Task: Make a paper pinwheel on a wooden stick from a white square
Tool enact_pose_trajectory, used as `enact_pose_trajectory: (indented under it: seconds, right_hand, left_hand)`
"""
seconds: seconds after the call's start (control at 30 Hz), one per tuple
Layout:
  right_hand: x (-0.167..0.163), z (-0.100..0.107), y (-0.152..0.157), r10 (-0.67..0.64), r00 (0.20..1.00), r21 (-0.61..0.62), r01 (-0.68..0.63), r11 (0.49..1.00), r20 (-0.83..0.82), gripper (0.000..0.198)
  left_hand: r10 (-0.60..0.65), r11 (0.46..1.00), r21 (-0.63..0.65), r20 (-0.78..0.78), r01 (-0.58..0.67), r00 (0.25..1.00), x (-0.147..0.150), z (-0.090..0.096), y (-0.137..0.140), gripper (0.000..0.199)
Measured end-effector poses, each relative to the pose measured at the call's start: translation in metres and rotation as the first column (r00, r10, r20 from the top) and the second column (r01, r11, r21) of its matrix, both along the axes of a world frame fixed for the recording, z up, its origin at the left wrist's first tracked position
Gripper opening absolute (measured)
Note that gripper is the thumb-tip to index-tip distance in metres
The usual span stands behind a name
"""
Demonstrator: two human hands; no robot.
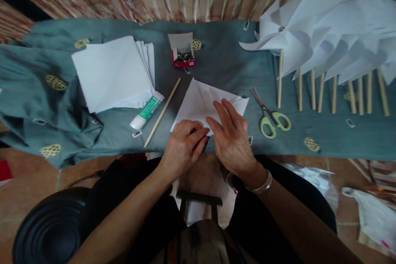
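Note:
A white sheet of paper (pixel 201 99) lies turned on the cloth in front of me, with faint crease lines or cuts on it. My left hand (pixel 185 142) is closed, its thumb and fingers pinching the paper's near corner at the table edge. Over the sheet's right half, my right hand (pixel 230 134) has its fingers stretched out and apart, fingertips on or just above the paper. A wooden stick (pixel 162 112) lies left of the sheet. Green-handled scissors (pixel 270 117) rest to the right, blades slightly apart.
A paper stack (pixel 111 74) sits at left, with a green-and-white glue tube (pixel 147 110) by its corner. An open red box (pixel 183 55) of small metal pins stands behind the sheet. Several paper pinwheels (pixel 328 33) on sticks fill the right. Green cloth (pixel 222 66) covers the table.

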State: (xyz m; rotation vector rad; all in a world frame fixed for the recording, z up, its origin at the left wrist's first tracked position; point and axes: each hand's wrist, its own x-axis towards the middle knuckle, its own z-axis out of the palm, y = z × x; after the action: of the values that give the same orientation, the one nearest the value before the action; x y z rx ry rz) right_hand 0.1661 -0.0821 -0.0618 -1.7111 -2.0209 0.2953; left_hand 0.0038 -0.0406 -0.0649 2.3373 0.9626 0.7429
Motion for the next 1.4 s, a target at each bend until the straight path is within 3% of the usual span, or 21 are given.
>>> enact_pose_trajectory:
  seconds: [0.2,0.33,0.4,0.5,0.57,0.8,0.97,1.13,1.23,1.4]
  right_hand:
    - [-0.001,0.0,0.0,0.015,0.999,-0.009,-0.015,1.0,-0.047,0.043]
    - [0.017,0.004,0.003,0.005,0.963,-0.026,-0.012,1.0,-0.268,0.041]
    - [0.031,0.005,0.006,-0.07,0.941,-0.026,0.065,0.998,-0.332,0.041]
    - [0.049,0.006,0.013,-0.198,0.94,0.016,0.21,0.978,-0.278,0.04]
    - [0.054,0.007,0.015,-0.219,0.946,0.045,0.236,0.971,-0.239,0.038]
    - [0.036,0.012,0.0,0.03,0.992,0.074,-0.021,0.997,-0.125,0.037]
    - [0.023,0.007,-0.003,0.078,0.996,-0.016,-0.079,0.997,-0.035,0.039]
    - [0.019,0.001,-0.001,0.034,0.998,-0.026,-0.035,0.999,-0.045,0.036]
    - [0.026,0.003,0.003,0.024,0.99,-0.01,-0.026,1.0,-0.139,0.035]
    - [0.052,0.005,0.019,-0.149,0.963,0.02,0.157,0.987,-0.225,0.044]
  left_hand:
    - [-0.005,1.0,0.008,-0.025,0.005,1.0,0.0,-0.001,0.0,0.019]
    - [-0.007,1.0,-0.004,-0.042,0.007,0.999,-0.001,-0.001,0.0,0.02]
    - [-0.006,1.0,-0.008,-0.051,0.006,0.999,-0.001,-0.001,0.0,0.02]
    - [-0.003,1.0,-0.015,-0.058,0.003,0.998,-0.002,-0.002,0.0,0.02]
    - [-0.005,1.0,-0.016,-0.058,0.004,0.998,-0.002,-0.002,0.0,0.02]
    - [-0.005,1.0,0.013,-0.058,0.006,0.998,-0.001,-0.002,-0.001,0.021]
    - [-0.007,1.0,0.01,-0.058,0.008,0.998,0.0,-0.002,-0.001,0.021]
    - [-0.005,1.0,0.015,-0.052,0.006,0.999,0.001,-0.002,0.0,0.02]
    - [0.0,1.0,0.016,-0.061,0.001,0.998,0.001,-0.002,0.0,0.02]
    - [-0.006,0.999,0.043,-0.068,0.009,0.998,0.0,-0.004,0.001,0.02]
